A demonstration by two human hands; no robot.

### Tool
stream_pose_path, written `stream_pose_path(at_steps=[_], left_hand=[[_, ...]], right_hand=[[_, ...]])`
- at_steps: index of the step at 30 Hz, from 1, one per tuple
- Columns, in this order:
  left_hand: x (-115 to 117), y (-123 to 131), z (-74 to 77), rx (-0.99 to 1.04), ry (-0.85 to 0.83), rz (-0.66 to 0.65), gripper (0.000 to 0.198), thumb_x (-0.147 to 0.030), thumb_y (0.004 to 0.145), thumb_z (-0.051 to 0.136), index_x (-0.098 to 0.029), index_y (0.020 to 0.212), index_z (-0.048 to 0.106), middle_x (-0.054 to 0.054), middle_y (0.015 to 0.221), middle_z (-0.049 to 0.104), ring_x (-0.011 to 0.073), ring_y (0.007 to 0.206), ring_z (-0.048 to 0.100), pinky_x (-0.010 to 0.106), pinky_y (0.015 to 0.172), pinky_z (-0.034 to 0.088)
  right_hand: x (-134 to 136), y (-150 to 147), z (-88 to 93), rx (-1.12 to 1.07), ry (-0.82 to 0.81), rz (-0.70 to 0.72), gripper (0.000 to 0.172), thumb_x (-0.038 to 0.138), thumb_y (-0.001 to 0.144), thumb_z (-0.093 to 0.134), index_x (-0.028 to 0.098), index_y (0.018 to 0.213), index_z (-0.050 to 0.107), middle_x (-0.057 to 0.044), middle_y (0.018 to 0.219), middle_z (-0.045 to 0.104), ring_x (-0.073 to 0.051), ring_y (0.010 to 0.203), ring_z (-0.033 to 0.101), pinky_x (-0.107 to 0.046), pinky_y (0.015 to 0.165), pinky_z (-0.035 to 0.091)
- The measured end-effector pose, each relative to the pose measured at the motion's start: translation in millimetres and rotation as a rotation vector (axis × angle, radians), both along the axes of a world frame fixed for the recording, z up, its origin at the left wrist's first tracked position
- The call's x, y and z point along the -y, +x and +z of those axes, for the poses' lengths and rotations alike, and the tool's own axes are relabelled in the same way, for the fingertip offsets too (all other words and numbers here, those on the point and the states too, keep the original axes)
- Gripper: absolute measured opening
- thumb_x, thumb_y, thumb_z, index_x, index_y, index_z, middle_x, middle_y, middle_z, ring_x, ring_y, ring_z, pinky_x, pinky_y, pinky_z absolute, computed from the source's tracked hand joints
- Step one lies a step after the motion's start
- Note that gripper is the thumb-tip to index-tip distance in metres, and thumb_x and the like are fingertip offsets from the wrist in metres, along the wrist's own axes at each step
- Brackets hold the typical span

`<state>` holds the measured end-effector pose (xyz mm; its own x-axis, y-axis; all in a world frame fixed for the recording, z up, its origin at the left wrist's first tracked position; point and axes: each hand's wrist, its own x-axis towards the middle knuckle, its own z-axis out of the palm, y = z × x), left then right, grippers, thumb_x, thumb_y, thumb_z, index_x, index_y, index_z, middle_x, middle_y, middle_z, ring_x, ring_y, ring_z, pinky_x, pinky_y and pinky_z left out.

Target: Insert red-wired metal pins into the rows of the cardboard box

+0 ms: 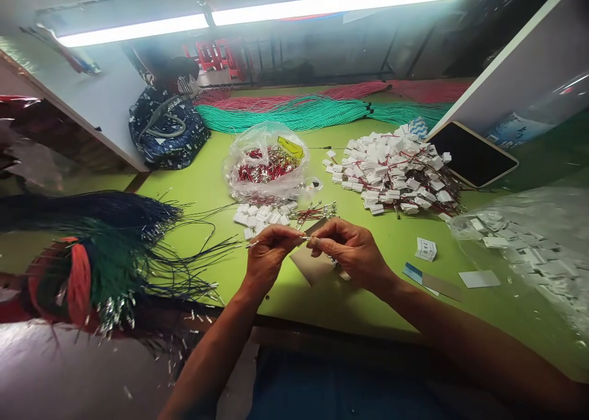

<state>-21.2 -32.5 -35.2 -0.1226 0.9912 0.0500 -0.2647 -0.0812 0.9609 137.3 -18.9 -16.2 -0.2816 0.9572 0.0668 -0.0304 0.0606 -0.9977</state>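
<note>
Both hands meet above the near edge of the green table, fingertips almost touching. My left hand (271, 248) is closed in a pinch on a thin wire with a metal terminal (305, 238), whose end points at the other hand; another metal tip pokes out at its left side. My right hand (347, 248) pinches at that same terminal end, and whatever else its fingers hold is hidden. Just beyond lie a small heap of white plastic connector housings (264, 216) and a few short red wires (317, 211) with metal ends. A brown card (310, 266) lies beneath the hands.
A clear bag of red wires (267, 165) stands behind. Right of it is a heap of white housings with wires (396, 168), beside a dark tablet-like panel (473, 154) and a bag of housings (538, 254). Dark blue wires (115, 214) and green wires (110, 266) hang at left.
</note>
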Motion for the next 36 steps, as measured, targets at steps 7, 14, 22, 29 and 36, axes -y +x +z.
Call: stream_pose_path(at_steps=[7,14,22,29,36], left_hand=[[-2.8,9.4,1.7,0.211,-0.081,0.029,0.02,-0.022,0.057,0.081,-0.021,0.073,0.069,-0.003,0.067,0.068,0.0094,0.062,0.061,0.023,0.069,0.049],[-2.3,10.0,7.1,0.238,-0.043,0.159,0.025,-0.025,0.049,0.084,-0.021,0.068,0.068,-0.004,0.067,0.067,0.0099,0.064,0.061,0.023,0.068,0.049],[0.5,3.8,0.7,0.139,-0.021,0.086,0.022,-0.025,0.058,0.081,-0.022,0.078,0.071,-0.002,0.072,0.069,0.0112,0.069,0.062,0.024,0.072,0.048],[-10.9,-2.2,9.2,0.299,-0.258,-0.069,0.049,-0.02,0.056,0.081,-0.02,0.102,0.063,0.002,0.093,0.068,0.0102,0.076,0.062,0.027,0.083,0.046],[-22.4,-28.2,5.8,0.22,-0.145,0.293,0.036,-0.02,0.063,0.074,-0.025,0.097,0.063,0.0,0.113,0.061,0.0092,0.096,0.059,0.02,0.081,0.043]], right_hand=[[5.5,-4.7,-8.5,0.083,0.245,-0.089,0.01,0.028,0.08,0.063,0.019,0.078,0.061,-0.001,0.068,0.065,-0.014,0.061,0.062,-0.027,0.059,0.05],[0.5,-13.7,-0.1,0.211,0.447,-0.131,0.006,0.022,0.08,0.058,0.02,0.076,0.06,-0.001,0.068,0.067,-0.014,0.062,0.062,-0.026,0.059,0.048],[2.3,-14.1,3.3,0.192,0.362,-0.053,0.01,0.027,0.081,0.059,0.019,0.074,0.06,-0.001,0.068,0.067,-0.013,0.061,0.062,-0.026,0.058,0.048],[-44.2,21.6,11.9,0.323,0.349,0.051,0.011,0.029,0.078,0.06,0.019,0.077,0.062,0.001,0.069,0.064,-0.012,0.062,0.058,-0.026,0.061,0.046],[-96.6,49.5,-14.6,0.75,0.496,0.118,0.014,0.019,0.079,0.052,0.018,0.078,0.066,-0.001,0.072,0.067,-0.014,0.067,0.06,-0.026,0.063,0.045]])
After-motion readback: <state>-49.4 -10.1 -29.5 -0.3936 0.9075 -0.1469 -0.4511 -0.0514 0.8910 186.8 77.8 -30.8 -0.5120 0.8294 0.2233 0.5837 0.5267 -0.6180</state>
